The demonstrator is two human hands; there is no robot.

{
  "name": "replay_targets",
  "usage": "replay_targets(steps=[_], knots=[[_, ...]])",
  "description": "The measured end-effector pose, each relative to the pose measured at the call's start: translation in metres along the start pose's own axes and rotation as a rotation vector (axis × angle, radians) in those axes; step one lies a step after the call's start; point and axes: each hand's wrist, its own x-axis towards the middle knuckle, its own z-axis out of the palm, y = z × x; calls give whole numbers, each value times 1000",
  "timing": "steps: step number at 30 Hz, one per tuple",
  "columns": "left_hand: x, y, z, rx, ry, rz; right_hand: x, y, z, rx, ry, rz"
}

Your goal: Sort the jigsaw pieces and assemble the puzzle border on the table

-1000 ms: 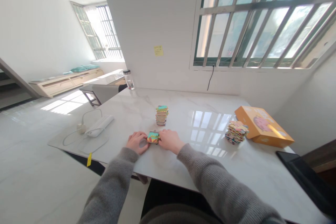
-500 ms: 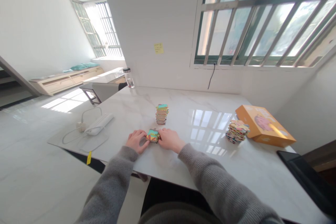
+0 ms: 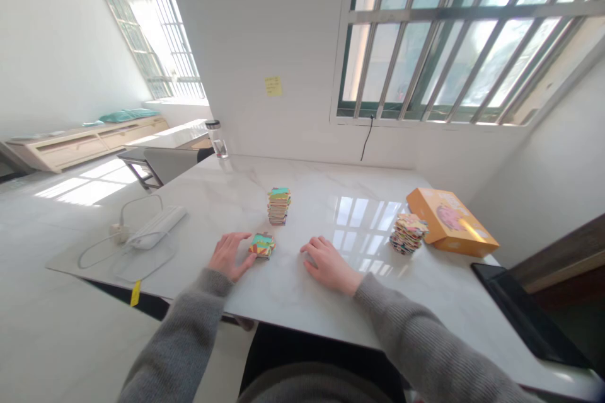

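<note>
A low stack of colourful jigsaw puzzle pieces (image 3: 262, 244) lies on the white marbled table in front of me. My left hand (image 3: 230, 256) rests at its left side, fingers apart, with the thumb close to or touching its lower edge. My right hand (image 3: 328, 264) is on or just above the table, well to the right of that stack, its fingers loosely bent and holding nothing. Behind the low stack stands a taller pile of pieces (image 3: 278, 206). Further right, another uneven pile of pieces (image 3: 408, 234) stands beside an orange box (image 3: 452, 221).
A white power strip (image 3: 158, 227) with looped cables lies at the left. Yellow tape (image 3: 135, 293) marks the table's front edge. A clear bottle (image 3: 217, 138) stands at the back left corner. A black flat object (image 3: 524, 308) lies along the right edge.
My right hand has let go of the low stack and moved right, away from it. My left hand has stayed beside the stack. The view has turned slightly right.
</note>
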Motion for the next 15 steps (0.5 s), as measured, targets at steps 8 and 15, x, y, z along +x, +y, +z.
replay_targets(steps=[8, 15], knots=[[13, 90, 4, -247, 70, 269, -77, 16, -29, 104, 65, 22], [37, 182, 63, -680, -246, 151, -108, 38, -61, 99, 629, 132]])
